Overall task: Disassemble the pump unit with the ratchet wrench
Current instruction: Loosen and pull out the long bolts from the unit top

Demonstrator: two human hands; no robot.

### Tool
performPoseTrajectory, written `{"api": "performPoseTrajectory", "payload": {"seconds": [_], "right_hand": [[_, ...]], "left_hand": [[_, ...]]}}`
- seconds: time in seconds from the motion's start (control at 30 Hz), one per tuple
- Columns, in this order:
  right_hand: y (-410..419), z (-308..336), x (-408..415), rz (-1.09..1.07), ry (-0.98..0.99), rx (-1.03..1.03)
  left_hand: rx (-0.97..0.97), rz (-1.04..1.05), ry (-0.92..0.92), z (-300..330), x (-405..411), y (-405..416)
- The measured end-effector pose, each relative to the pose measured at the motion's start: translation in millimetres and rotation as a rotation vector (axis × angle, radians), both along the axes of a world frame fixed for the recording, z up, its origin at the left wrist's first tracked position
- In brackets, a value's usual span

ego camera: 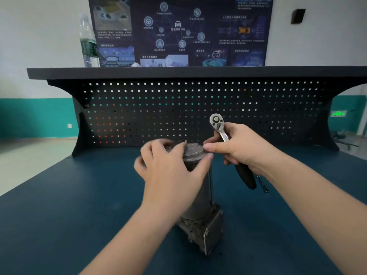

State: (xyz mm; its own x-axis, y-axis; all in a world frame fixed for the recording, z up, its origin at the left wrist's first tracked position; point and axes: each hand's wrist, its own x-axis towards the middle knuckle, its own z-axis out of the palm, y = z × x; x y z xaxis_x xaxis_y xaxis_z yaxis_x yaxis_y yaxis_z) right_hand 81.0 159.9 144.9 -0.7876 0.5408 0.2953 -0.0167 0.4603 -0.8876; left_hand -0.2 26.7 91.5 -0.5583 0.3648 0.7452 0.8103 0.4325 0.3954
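A clear water bottle (88,41) with a green label stands at the far left of the dark shelf (139,72) above the bench, right beside a dark blue poster (178,30) on the wall behind it. Under the shelf runs a black pegboard (178,108) dotted with small square holes.

On the blue benchtop (69,215), roughly in the middle, the pump (200,211) stands upright: a grey metal cylinder on a grimy blocky base, with a round cap (193,149) on top. The left hand (170,171) is draped over the left side of that cap, fingers curled around its rim and thumb pressed against the right edge of the cylinder just below the cap. The fingertips are blurred, so I cannot tell exactly how they sit on the far side.

A thin metal rod (211,183) runs down the right side of the cylinder, touching or almost touching it.

The right hand (240,147) holds the ratchet wrench (224,133), fingers wrapped around its shank where the steel meets the black grip (246,175). The round head points up and away in front of the pegboard, clear of the pump, and the black grip hangs out below the palm. The thumb and forefinger of this hand reach left and pinch at the right edge of the cap, close to the left thumb.

Just right of the black grip, a slim metal socket extension (262,184) lies flat on the benchtop, near the right wrist.
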Motion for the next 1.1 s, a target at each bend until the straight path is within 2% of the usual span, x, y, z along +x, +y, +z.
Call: {"api": "performPoseTrajectory", "payload": {"seconds": [0.07,0.17,0.23,0.33,0.47,0.63,0.7,0.83,0.97,1.1], "right_hand": [[1,-1,1,0.011,0.002,-0.083],[3,1,3,0.01,-0.017,-0.127],[8,7,8,-0.042,-0.053,-0.123],[18,19,18,-0.04,-0.122,-0.113],[23,35,28,0.135,-0.059,-0.135],[25,43,32,0.417,-0.067,-0.437],[24,43,29,0.464,-0.076,-0.512],[24,42,23,0.422,-0.09,-0.511],[24,44,22,0.385,-0.117,-0.514],[23,48,25,0.374,-0.159,-0.494]], "left_hand": [[-0.157,-0.087,0.05,25,-11,-3],[-0.419,-0.307,-0.117,56,-23,5],[-0.487,-0.345,-0.185,60,-24,13],[-0.437,-0.324,-0.218,54,-26,19],[-0.363,-0.29,-0.239,53,-28,25],[-0.306,-0.209,-0.241,49,-29,34],[-0.3,-0.259,-0.327,52,-33,36],[-0.21,-0.425,-0.536,58,-35,32],[-0.179,-0.489,-0.591,57,-32,30],[-0.184,-0.48,-0.572,57,-30,28]]}}
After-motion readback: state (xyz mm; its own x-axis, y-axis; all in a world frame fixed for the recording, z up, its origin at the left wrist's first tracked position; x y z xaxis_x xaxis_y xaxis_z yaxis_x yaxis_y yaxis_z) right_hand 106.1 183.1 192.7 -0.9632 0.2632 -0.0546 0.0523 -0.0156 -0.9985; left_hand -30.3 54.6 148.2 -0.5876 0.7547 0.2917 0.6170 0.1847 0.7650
